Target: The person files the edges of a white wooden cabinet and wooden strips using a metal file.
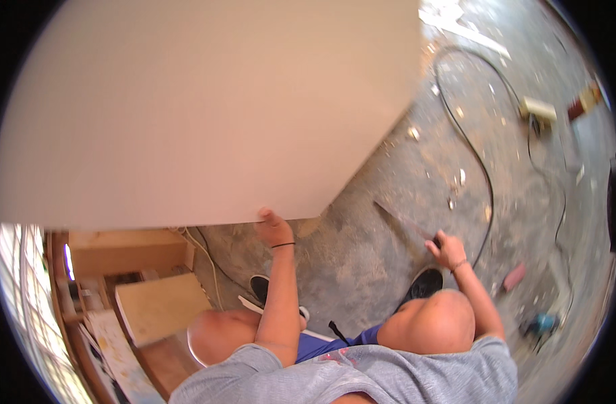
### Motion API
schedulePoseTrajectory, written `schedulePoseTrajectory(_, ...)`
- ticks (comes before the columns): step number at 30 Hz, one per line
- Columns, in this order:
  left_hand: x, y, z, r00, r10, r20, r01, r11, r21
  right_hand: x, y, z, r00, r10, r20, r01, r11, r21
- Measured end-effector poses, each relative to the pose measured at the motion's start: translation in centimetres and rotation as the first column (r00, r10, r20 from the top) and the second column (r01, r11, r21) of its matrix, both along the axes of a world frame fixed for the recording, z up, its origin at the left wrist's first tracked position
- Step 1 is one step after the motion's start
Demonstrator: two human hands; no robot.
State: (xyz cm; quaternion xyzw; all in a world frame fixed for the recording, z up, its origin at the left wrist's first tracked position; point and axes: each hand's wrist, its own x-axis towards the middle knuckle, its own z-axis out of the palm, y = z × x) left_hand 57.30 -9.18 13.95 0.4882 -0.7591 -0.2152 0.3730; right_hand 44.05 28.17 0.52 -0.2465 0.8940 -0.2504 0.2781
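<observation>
Ideally, above the grey floor [328, 273], the big pale panel [213, 114] should be steadied firmly, since a board this broad would probably swing if held at one place alone. The long-bladed tool [403, 219] is best carried low, its tip clear of the panel's slanting right edge. The panel spreads forward from the left hand [275, 232], which is curled at its near edge beside the right corner, thumb seemingly on top; the other fingers are largely hidden. The right hand [449, 252], well apart, is wrapped round the tool's handle, blade pointing forward and left.
</observation>
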Motion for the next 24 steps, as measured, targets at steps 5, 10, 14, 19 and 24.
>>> schedulePoseTrajectory(5,0.5,-0.3,-3.4,0.920,-0.091,-0.381,0.121,0.991,0.056,0.5,0.5,-1.6,0.991,0.095,-0.096,-0.084,0.990,0.116)
schedulePoseTrajectory(10,0.8,-0.1,-2.8,0.870,-0.097,-0.484,0.169,0.980,0.107,1.9,-0.4,-1.9,0.974,0.082,-0.212,-0.035,0.976,0.215)
schedulePoseTrajectory(14,0.9,-0.5,-3.4,0.960,-0.054,-0.276,0.074,0.995,0.062,0.8,-1.5,0.5,0.908,0.280,-0.312,-0.159,0.919,0.361)
schedulePoseTrajectory(19,0.4,-0.2,0.9,0.966,-0.030,-0.257,0.059,0.993,0.103,-7.3,-7.8,10.8,0.706,0.247,-0.664,-0.260,0.962,0.082)
schedulePoseTrajectory(24,2.2,0.1,-1.1,0.975,-0.065,-0.211,0.109,0.972,0.206,-2.6,-23.0,34.9,0.253,-0.086,-0.964,-0.467,0.862,-0.199)
